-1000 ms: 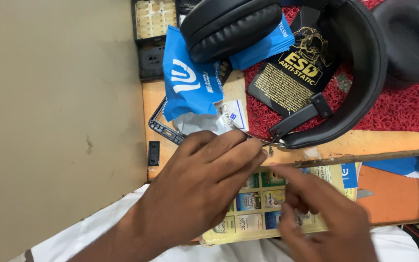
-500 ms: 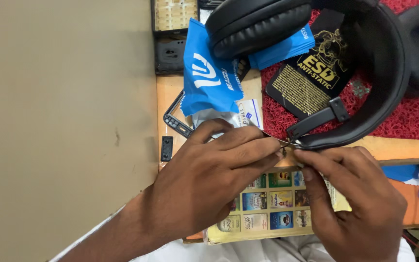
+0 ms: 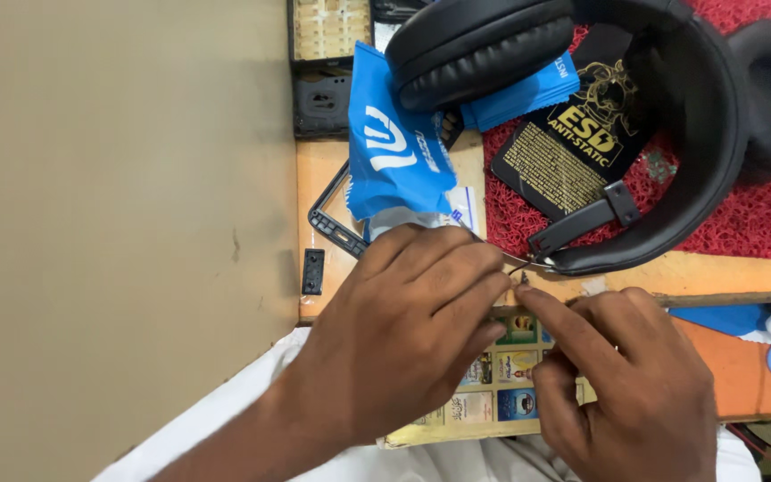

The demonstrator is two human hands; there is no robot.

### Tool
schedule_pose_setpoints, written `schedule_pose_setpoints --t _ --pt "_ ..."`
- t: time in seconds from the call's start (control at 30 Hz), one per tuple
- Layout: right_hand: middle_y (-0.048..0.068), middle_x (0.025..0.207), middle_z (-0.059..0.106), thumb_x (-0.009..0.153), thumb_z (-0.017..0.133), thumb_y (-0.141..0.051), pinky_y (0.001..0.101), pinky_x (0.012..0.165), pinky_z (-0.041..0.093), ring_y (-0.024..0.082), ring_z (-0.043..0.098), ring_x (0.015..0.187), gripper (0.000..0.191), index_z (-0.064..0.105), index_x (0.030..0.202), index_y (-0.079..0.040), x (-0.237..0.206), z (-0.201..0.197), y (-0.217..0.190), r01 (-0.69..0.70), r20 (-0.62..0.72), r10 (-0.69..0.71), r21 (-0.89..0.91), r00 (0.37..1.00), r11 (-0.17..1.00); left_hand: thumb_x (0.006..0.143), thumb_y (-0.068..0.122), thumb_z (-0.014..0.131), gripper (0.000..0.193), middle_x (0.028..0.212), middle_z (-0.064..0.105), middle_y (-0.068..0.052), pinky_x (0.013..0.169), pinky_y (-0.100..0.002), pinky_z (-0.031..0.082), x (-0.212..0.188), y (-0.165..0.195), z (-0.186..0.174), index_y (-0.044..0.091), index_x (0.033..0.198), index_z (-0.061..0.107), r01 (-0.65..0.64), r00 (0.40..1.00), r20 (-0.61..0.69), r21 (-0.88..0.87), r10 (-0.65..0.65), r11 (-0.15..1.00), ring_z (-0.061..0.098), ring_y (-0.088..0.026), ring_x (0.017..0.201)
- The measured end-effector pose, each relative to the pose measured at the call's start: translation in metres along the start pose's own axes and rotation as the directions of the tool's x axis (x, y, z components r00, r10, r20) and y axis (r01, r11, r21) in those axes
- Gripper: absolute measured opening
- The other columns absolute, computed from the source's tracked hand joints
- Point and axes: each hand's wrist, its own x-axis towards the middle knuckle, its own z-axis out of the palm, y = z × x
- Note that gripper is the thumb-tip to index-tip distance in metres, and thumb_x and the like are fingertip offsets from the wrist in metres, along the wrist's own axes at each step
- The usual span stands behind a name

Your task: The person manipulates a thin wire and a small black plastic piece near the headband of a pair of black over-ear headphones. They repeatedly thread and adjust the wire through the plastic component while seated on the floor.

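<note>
My left hand lies over the wooden board's front edge, its fingers pinched on a thin metal tool. The tool's tip reaches the open end of the headband of the black over-ear headphones. My right hand is just right of it, fingers curled. Its index fingertip touches a tiny dark part right under the tool's tip. Whether the finger holds that part I cannot tell.
The headphones lie on a red mat with a black anti-static pouch. A blue packet, a black plastic frame and a small black piece sit on the wooden board. A colourful printed card lies under my hands.
My right hand has come up from the lower right to meet the left hand at the headband's end. The left hand has kept its grip on the tool.
</note>
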Motion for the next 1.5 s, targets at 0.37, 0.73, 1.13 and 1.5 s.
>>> schedule_pose_setpoints --t 0.37,0.73,1.13,1.5 --pt "0.005 0.08 0.058 0.066 0.071 -0.001 0.04 0.069 0.051 0.023 0.061 0.075 0.051 0.076 0.115 -0.012 0.001 0.001 -0.008 -0.045 -0.056 0.046 0.027 0.997 0.999 0.106 0.026 0.066 0.04 0.143 0.056 -0.007 0.112 -0.045 0.04 -0.026 0.019 0.025 0.002 0.137 0.066 -0.062 0.988 -0.103 0.431 0.117 0.9 0.051 -0.022 0.135" --pt "0.002 0.08 0.058 0.065 0.074 -0.004 0.0379 0.064 0.049 0.019 0.059 0.073 0.054 0.077 0.118 -0.015 -0.001 0.0 0.002 0.012 -0.006 -0.013 -0.047 1.0 0.999 0.091 0.027 0.066 0.062 0.147 0.049 -0.011 0.108 -0.045 0.039 -0.02 -0.004 0.001 0.008 0.147 0.047 -0.252 0.964 0.22 0.559 0.151 0.79 0.046 -0.025 0.136" --pt "0.005 0.085 0.056 0.066 0.074 -0.003 0.0389 0.068 0.05 0.022 0.059 0.077 0.054 0.074 0.12 -0.007 -0.004 0.004 0.011 0.109 -0.035 -0.108 0.024 0.994 0.994 0.1 0.03 0.065 0.047 0.142 0.052 -0.005 0.102 -0.045 0.043 -0.017 -0.008 0.007 0.017 0.144 0.052 -0.233 0.972 0.153 0.592 0.177 0.771 0.049 -0.02 0.129" --pt "0.004 0.086 0.064 0.069 0.074 -0.002 0.035 0.069 0.051 0.018 0.065 0.077 0.05 0.076 0.118 -0.01 0.001 -0.005 0.012 0.018 0.045 -0.025 0.16 0.999 0.987 0.095 0.021 0.068 0.045 0.131 0.057 -0.004 0.094 -0.047 0.046 -0.005 -0.01 0.0 0.021 0.138 0.053 -0.228 0.971 0.172 0.464 0.165 0.856 0.059 -0.021 0.121"
